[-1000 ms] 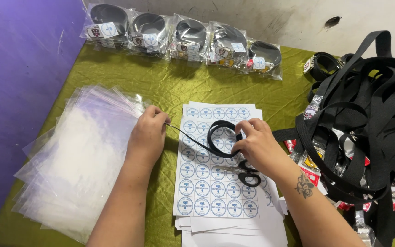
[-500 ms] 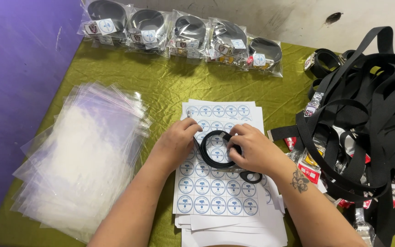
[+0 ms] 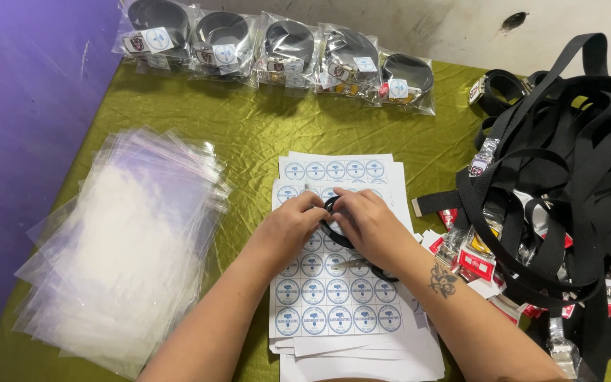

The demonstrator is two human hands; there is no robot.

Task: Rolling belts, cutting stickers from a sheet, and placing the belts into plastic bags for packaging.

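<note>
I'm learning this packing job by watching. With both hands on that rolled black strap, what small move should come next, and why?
Probably reach the left hand to the clear bags. The black strap looks coiled tight between it and the right hand, over the sticker sheets, and the bagged coils behind suggest it gets bagged.

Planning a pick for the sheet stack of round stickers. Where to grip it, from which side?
Probably the near edge of the sticker sheets, from the person's side. There the sheets fan out loose past one another, so fingers could slip under. Both hands, left hand and right hand, and the black coil cover the middle; the black straps crowd the right side.
</note>
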